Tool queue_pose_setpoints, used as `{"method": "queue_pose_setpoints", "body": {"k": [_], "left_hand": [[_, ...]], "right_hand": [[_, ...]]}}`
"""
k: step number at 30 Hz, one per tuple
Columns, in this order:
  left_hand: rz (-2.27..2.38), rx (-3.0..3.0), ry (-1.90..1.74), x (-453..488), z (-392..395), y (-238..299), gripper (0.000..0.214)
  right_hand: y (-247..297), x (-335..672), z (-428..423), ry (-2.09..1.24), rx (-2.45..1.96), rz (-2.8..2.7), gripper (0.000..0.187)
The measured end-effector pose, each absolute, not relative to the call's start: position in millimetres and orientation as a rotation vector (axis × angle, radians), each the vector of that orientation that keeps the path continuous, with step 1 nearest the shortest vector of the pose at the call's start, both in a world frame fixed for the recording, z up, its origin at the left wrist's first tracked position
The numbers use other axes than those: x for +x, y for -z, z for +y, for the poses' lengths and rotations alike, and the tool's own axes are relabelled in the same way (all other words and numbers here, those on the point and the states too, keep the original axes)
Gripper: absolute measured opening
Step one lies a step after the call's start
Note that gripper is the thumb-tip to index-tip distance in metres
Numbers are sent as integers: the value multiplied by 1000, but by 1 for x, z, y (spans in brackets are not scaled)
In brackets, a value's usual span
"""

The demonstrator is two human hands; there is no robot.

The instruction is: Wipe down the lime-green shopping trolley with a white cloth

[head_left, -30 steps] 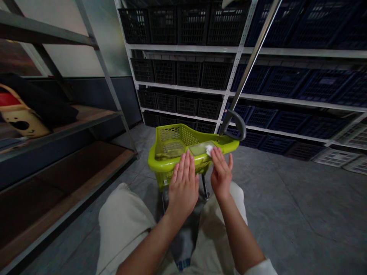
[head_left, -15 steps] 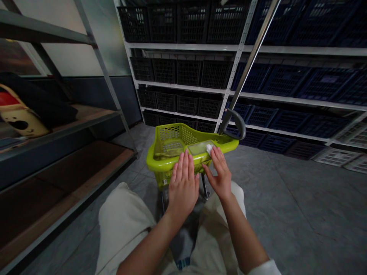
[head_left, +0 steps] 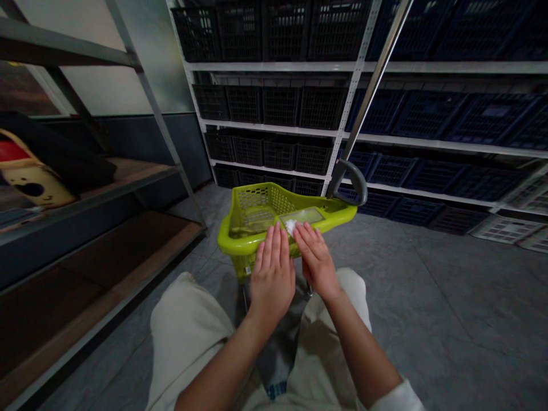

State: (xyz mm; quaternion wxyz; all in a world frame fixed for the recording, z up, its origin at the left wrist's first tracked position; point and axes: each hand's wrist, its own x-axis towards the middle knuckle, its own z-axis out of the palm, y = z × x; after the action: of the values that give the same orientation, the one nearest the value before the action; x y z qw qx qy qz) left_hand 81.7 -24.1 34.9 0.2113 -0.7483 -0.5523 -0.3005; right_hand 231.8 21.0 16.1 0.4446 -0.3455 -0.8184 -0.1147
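Note:
A small lime-green shopping cart with a perforated basket stands in front of my knees. Its near rim carries a clear flat panel. My left hand lies with straight fingers against the near rim. Just right of it, my right hand presses a white crumpled tissue onto the left end of the panel; the tissue is partly under my fingertips. A grey loop handle and a tall metal pole rise from the cart's right end.
White shelving with black crates and blue crates lines the back. A metal rack on the left holds a bag with a cartoon face. Grey tiled floor surrounds the cart.
My right hand has slid left along the panel with the tissue, coming close beside my left hand. The left hand has stayed nearly in place on the rim.

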Motion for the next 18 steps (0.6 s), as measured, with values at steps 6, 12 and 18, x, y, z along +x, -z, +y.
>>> {"method": "queue_pose_setpoints", "body": {"k": [6,12,18], "left_hand": [[-1551,-2105,825,86,-24,-36,75],[-1520,-2075,832,87,-20,-32,73],[-1529,-2094,813,87,-21,-37,68]], "right_hand": [[-5,241,38,321,-1022,-1574,74],[-10,218,19,231,-855,-1980,77],[-11,250,44,339,-1034,-1535,72]]}}
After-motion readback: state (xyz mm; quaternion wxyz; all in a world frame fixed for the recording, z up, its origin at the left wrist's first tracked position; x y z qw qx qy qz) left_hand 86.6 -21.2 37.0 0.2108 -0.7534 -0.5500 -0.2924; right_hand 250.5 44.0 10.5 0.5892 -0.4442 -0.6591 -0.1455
